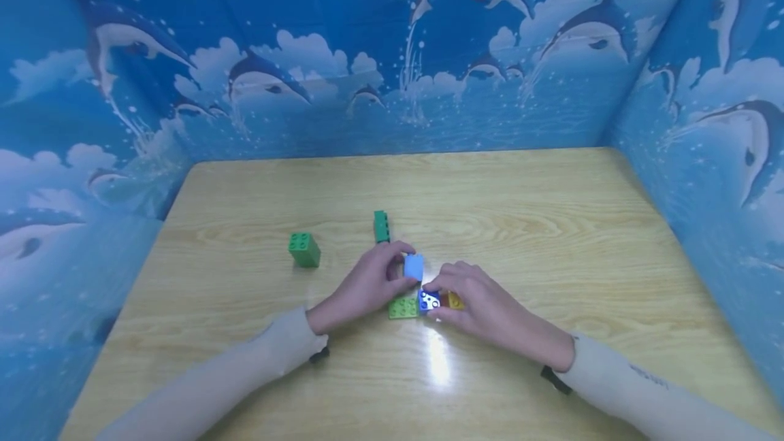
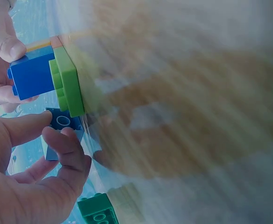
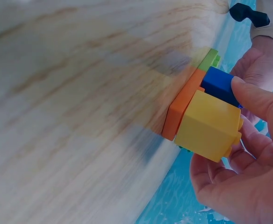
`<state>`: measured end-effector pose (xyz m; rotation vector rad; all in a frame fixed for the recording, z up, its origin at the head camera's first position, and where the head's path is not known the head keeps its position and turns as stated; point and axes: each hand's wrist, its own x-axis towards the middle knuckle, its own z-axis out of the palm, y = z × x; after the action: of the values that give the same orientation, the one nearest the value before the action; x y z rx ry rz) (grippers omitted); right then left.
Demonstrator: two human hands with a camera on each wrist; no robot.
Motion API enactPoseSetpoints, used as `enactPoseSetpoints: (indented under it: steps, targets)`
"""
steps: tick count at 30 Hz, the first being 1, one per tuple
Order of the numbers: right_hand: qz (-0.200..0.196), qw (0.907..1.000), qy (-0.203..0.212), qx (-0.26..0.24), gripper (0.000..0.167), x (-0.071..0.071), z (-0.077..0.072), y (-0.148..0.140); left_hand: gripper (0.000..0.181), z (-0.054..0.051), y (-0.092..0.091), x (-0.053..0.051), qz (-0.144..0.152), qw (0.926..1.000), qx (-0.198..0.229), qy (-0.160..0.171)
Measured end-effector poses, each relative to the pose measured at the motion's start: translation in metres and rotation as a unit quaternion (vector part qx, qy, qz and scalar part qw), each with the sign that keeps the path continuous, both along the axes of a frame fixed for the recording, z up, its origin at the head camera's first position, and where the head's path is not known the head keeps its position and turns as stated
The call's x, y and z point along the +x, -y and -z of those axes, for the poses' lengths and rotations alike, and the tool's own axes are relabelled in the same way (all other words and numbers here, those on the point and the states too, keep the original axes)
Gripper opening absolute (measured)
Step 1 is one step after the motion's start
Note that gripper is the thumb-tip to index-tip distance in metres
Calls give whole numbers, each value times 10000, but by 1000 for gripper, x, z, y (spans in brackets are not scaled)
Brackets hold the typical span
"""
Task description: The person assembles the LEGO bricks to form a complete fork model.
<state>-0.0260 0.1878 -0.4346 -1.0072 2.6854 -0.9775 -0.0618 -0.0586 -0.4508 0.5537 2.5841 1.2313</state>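
Note:
My left hand (image 1: 367, 281) pinches a light blue block (image 1: 413, 267) between thumb and fingers; the left wrist view shows its hollow underside (image 2: 63, 121). With thumb and fingers my right hand (image 1: 490, 305) grips a dark blue brick (image 1: 429, 301), seated across a lime green plate (image 2: 70, 84) and an orange piece (image 3: 185, 105). Beside the blue brick a yellow block (image 3: 209, 125) stands on the orange piece, partly behind my right hand in the head view. The light blue block is just behind the lime plate.
A tall green block (image 1: 305, 250) stands to the left on the wooden table (image 1: 520, 209). Another green block (image 1: 381, 226) lies beyond my left hand. Dolphin-printed blue cloth (image 1: 380, 114) rises along the table's back and sides.

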Motion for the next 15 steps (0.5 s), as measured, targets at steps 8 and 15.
enactPoseSetpoints:
  steps: [8,15]
  targets:
    - [5,10000,25,86,38,0,0,-1,43,-1,-1,2,-21,9993,181,335]
    - [22,9999,12,115,41,0,-1,-2,31,-3,4,5,-164,9966,432,683]
